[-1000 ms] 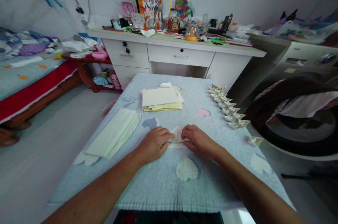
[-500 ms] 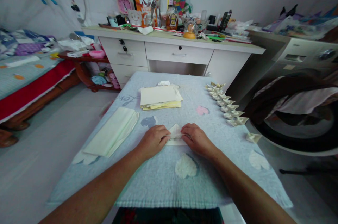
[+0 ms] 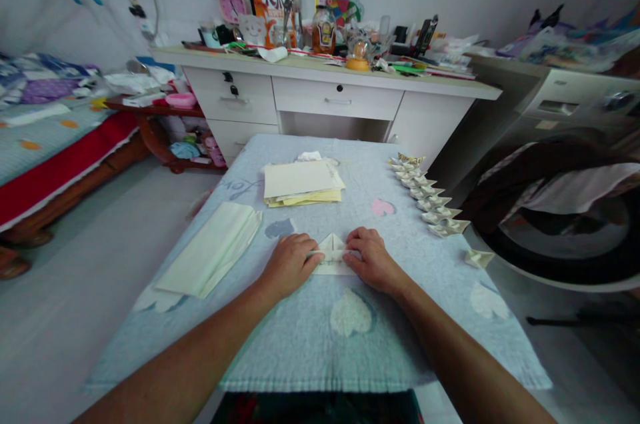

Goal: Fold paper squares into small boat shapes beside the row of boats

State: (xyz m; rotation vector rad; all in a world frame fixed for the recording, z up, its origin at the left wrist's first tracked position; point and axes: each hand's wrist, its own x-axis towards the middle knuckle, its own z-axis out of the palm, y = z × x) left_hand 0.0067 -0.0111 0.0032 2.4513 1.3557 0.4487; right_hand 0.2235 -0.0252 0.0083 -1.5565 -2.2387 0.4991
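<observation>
A partly folded sheet of paper (image 3: 333, 248) lies on the cloth-covered table, its top a triangular point and its lower edge a flat strip with a raised fold. My left hand (image 3: 294, 264) grips the left end of that fold, thumb below and fingers curled above. On the opposite end, my right hand (image 3: 373, 259) pinches the paper the same way. Parts of both paper ends are hidden by my fingers. Several folded paper boats (image 3: 440, 214) stand in a row to the right, and a single folded paper piece (image 3: 479, 258) sits nearer to me.
Behind my hands lies a stack of paper sheets (image 3: 303, 183). Pale green folded paper (image 3: 207, 251) rests on the table's left side. The blue tablecloth (image 3: 280, 351) covers the table. Beyond stands a cluttered white desk (image 3: 340, 101), with a washing machine (image 3: 555, 117) at right.
My fingers have shifted slightly on the paper, and the fold between them now stands up more along its width. The view has moved a little; the other papers stay put.
</observation>
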